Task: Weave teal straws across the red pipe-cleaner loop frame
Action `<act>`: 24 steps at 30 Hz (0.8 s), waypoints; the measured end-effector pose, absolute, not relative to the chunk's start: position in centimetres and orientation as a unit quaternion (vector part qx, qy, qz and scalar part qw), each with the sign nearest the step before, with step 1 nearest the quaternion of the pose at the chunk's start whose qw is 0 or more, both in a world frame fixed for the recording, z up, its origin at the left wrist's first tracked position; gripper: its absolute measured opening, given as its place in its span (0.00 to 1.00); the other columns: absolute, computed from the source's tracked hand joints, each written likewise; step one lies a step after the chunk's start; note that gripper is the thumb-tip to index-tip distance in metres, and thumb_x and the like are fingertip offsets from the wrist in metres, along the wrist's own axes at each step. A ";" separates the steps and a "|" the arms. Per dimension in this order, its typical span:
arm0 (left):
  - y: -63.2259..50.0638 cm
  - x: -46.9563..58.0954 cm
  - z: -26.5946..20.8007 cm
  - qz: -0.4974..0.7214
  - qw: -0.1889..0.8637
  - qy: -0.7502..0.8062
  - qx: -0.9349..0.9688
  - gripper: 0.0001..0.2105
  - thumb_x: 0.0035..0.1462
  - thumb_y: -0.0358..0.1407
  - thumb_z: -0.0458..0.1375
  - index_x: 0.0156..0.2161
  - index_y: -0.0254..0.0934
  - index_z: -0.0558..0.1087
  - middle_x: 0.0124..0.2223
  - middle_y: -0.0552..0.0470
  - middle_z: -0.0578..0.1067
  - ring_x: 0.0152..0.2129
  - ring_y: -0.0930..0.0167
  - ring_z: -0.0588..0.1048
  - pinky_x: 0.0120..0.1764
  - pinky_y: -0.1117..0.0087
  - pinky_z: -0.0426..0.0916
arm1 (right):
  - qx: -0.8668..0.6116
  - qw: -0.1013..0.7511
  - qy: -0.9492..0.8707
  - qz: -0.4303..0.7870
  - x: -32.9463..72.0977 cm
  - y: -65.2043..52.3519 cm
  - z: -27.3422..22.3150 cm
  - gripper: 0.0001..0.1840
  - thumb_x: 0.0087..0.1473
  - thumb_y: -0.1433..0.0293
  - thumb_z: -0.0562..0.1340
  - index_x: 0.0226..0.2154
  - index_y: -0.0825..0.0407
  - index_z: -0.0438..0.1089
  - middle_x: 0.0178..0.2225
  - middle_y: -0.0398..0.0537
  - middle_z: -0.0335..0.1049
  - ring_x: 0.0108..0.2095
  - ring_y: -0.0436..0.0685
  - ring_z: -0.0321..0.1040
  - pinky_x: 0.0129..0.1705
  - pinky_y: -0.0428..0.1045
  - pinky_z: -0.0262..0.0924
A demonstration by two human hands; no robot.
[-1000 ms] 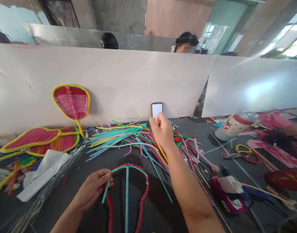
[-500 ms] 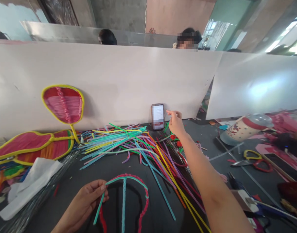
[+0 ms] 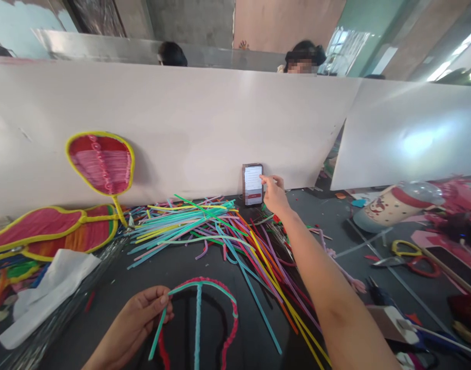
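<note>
My left hand (image 3: 148,308) pinches the end of a teal pipe cleaner along a curved pipe-cleaner frame (image 3: 230,336). The frame has a twisted red outline and a twisted blue middle stem; its bottom runs out of view. My right hand (image 3: 274,195) reaches forward holding nothing, index finger stretched out at the screen of a phone (image 3: 253,185). The fingertip overlaps the screen's right edge, and its other fingers are partly curled. Upright against a white board, the phone shows a light page with a red bar. Between my hands lies a heap of coloured pipe cleaners (image 3: 192,221).
Pink-and-yellow pipe-cleaner shapes (image 3: 100,164) stand at the left beside crumpled white paper (image 3: 58,293). A bottle (image 3: 393,208), scissors (image 3: 407,257) and a dark phone (image 3: 451,264) lie at the right. The white board (image 3: 189,118) walls off the back; people's heads show beyond it.
My right index finger has moved left onto the phone screen's edge. My left hand keeps its pinch on the pipe-cleaner frame. The view has shifted slightly.
</note>
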State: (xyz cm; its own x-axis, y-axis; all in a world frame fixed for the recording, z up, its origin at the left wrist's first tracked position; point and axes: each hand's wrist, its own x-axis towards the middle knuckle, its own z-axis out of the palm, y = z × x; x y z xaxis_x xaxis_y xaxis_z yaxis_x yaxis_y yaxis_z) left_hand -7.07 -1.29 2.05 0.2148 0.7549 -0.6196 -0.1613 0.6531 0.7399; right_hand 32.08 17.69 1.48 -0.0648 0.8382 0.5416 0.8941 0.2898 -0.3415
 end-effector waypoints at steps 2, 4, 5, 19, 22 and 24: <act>-1.3 -7.1 2.1 0.312 0.731 0.543 0.273 0.11 0.40 0.38 0.69 0.26 0.34 0.74 0.23 0.54 0.70 0.22 0.76 0.68 0.28 0.79 0.67 | -0.592 0.333 -0.732 -0.051 32.0 17.8 1.4 0.38 0.40 0.88 0.48 0.55 0.54 0.57 0.44 0.52 0.67 0.54 0.61 0.50 0.56 0.58 0.51; -1.3 -7.1 2.1 0.312 0.732 0.541 0.272 0.11 0.41 0.38 0.69 0.26 0.33 0.74 0.24 0.54 0.70 0.22 0.77 0.68 0.28 0.79 0.67 | -0.589 0.323 -0.738 -0.061 31.9 17.8 1.3 0.39 0.39 0.88 0.47 0.55 0.53 0.56 0.43 0.51 0.68 0.54 0.62 0.50 0.56 0.59 0.49; -1.3 -7.2 2.0 0.313 0.733 0.539 0.272 0.11 0.42 0.38 0.69 0.26 0.33 0.74 0.24 0.54 0.70 0.22 0.77 0.68 0.28 0.79 0.67 | -0.587 0.318 -0.742 -0.066 31.8 17.8 1.3 0.39 0.39 0.88 0.47 0.55 0.53 0.56 0.43 0.50 0.68 0.53 0.62 0.50 0.56 0.59 0.49; -1.3 -7.4 1.8 0.311 0.737 0.533 0.274 0.10 0.43 0.37 0.68 0.27 0.33 0.73 0.25 0.56 0.68 0.23 0.78 0.68 0.30 0.79 0.68 | -0.602 0.256 -0.750 -0.098 30.4 16.3 0.4 0.30 0.48 0.86 0.49 0.54 0.57 0.59 0.43 0.53 0.71 0.53 0.65 0.50 0.51 0.57 0.50; -1.2 -7.4 1.6 0.314 0.736 0.532 0.277 0.10 0.44 0.37 0.68 0.26 0.33 0.72 0.25 0.56 0.68 0.23 0.77 0.68 0.31 0.79 0.69 | -0.602 0.252 -0.751 -0.103 30.4 16.1 0.0 0.28 0.48 0.85 0.49 0.52 0.56 0.60 0.43 0.52 0.72 0.54 0.65 0.50 0.51 0.56 0.50; -1.1 -7.4 1.6 0.313 0.738 0.529 0.277 0.10 0.44 0.36 0.67 0.26 0.33 0.72 0.25 0.56 0.68 0.23 0.77 0.68 0.32 0.78 0.69 | -0.601 0.251 -0.751 -0.108 30.4 16.0 -0.1 0.27 0.48 0.85 0.50 0.51 0.56 0.61 0.43 0.52 0.72 0.54 0.64 0.50 0.50 0.56 0.50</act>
